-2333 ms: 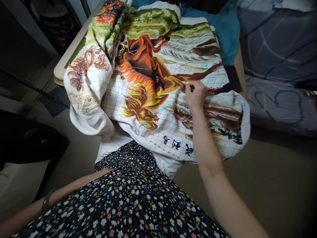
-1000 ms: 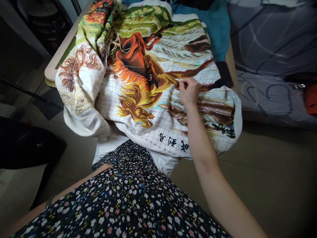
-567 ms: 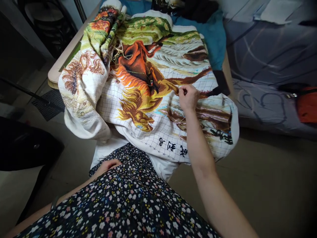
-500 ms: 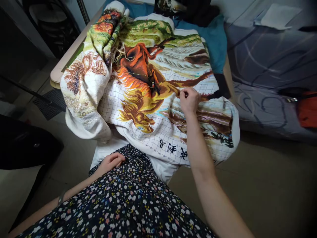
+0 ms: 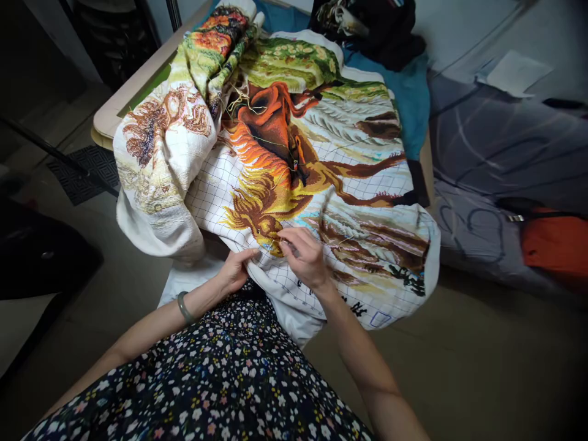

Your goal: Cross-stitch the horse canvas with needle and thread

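Observation:
A large cross-stitch cloth (image 5: 211,193), gridded white and stitched with an orange and yellow horse, spreads over a table and hangs over its near edge. My left hand (image 5: 236,271) grips the near edge, thumb on top and fingers underneath. Over the horse's head, my right hand (image 5: 303,254) is closed in a pinch; what its fingertips hold is too small to make out. Loose yellowish threads (image 5: 245,104) lie near the orange stitching. At the left the cloth is bunched and folded, showing its reverse side.
The wooden table's corner (image 5: 105,119) juts out at the left. A teal cloth (image 5: 416,98) lies beneath the stitching, and a black bundle (image 5: 381,30) sits at the back. To the right are a grey covered surface (image 5: 478,135) and an orange item (image 5: 555,248).
My right hand has come from the horse's leg toward me and left, to the horse's head. My left hand has risen from my lap and taken hold of the cloth's near edge.

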`<state>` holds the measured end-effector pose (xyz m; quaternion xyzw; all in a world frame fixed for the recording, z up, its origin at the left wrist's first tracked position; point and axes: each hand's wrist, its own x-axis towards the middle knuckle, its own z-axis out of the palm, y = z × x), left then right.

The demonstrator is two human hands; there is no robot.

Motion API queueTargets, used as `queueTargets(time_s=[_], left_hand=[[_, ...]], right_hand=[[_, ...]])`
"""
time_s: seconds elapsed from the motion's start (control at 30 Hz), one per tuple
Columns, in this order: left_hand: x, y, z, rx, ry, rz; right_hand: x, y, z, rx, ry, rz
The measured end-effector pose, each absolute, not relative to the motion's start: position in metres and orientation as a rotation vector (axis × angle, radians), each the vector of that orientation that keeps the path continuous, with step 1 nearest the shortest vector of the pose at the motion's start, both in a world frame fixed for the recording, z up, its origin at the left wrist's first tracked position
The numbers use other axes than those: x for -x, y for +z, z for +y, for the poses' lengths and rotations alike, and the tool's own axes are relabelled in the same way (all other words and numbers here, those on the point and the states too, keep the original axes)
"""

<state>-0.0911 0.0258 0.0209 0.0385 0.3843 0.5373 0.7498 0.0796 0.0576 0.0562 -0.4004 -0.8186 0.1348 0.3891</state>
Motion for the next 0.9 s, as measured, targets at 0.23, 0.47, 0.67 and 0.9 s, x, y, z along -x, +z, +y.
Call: queueTargets(time_s=[0.23, 0.47, 0.67, 0.9], left_hand=[[0.087, 0.027, 0.025, -0.063, 1.181, 0.866], [0.086, 0.032, 0.026, -0.113, 1.211, 0.849], [0.085, 0.038, 0.026, -0.11, 1.232, 0.86], [0.083, 0.043, 0.025, -0.098, 1.226, 0.904]], right_hand=[[-0.071, 0.053, 0.049, 0.947, 0.448, -2.126], [-0.072, 0.053, 0.049, 0.924, 0.26, -2.327], [-0.071, 0.049, 0.055, 0.864, 0.124, -2.408], [-0.068, 0.066, 0.038, 0.463, 0.089, -2.386]])
